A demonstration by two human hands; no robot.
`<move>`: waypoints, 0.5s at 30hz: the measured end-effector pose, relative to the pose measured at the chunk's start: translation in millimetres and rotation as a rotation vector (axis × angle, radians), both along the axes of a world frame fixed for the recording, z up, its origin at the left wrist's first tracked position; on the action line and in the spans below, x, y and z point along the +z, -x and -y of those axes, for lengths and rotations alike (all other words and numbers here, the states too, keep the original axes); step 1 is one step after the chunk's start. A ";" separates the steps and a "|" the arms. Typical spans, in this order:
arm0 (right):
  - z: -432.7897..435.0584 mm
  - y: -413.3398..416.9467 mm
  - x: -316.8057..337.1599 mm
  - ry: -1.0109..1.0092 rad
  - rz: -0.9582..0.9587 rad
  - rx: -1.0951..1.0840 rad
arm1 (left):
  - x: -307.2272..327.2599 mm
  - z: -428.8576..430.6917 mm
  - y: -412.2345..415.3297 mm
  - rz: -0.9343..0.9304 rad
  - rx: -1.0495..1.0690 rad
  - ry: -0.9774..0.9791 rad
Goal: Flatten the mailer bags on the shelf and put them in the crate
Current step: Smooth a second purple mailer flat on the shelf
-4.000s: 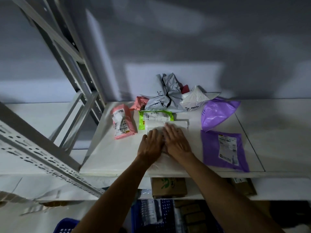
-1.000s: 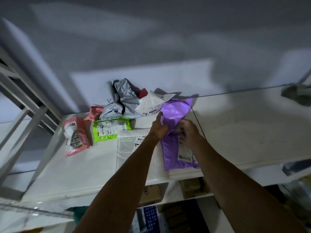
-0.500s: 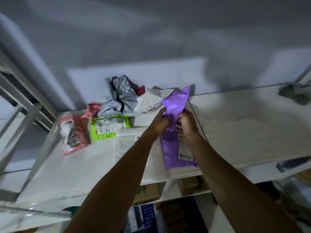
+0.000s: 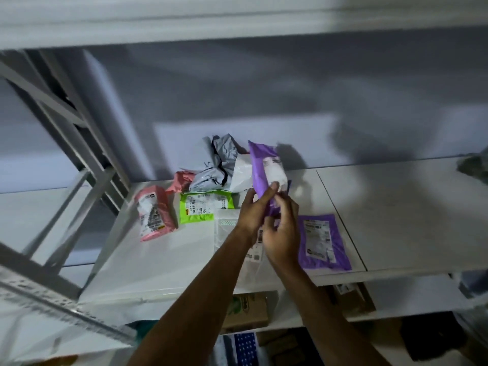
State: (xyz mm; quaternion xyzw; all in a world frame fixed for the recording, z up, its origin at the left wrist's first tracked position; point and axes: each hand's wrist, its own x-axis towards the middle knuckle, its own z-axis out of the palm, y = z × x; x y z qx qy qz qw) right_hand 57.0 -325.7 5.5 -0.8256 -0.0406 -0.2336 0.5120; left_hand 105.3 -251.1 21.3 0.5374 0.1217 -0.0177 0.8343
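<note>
Above the shelf (image 4: 396, 207), left hand (image 4: 252, 215) and right hand (image 4: 284, 235) both grip the raised purple bag (image 4: 261, 165), whose slick film might slip loose.

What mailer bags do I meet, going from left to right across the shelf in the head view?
In order: pink mailer → green mailer → raised purple mailer → flat purple mailer.

Crumpled heap (image 4: 219, 165) sits at twelve o'clock on the shelf (image 4: 396, 220). Flat mailer (image 4: 324, 241) lies at three, rolled mailer (image 4: 153, 215) over at nine.
</note>
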 end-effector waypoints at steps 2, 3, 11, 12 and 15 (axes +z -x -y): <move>-18.7 16.2 2.5 0.023 0.041 0.059 | 5.1 -21.2 9.9 -0.013 0.027 0.078; -27.3 23.9 3.3 0.042 0.056 0.105 | 7.5 -34.4 16.5 -0.035 0.022 0.108; -59.3 53.4 13.7 0.112 0.021 0.295 | 20.4 -131.3 95.0 -0.028 0.052 0.151; -62.2 53.7 18.6 0.063 -0.047 0.259 | 22.0 -138.8 106.9 -0.032 0.055 0.176; -75.4 47.9 27.4 -0.040 -0.278 0.237 | 19.8 -158.7 139.1 -0.075 0.019 0.204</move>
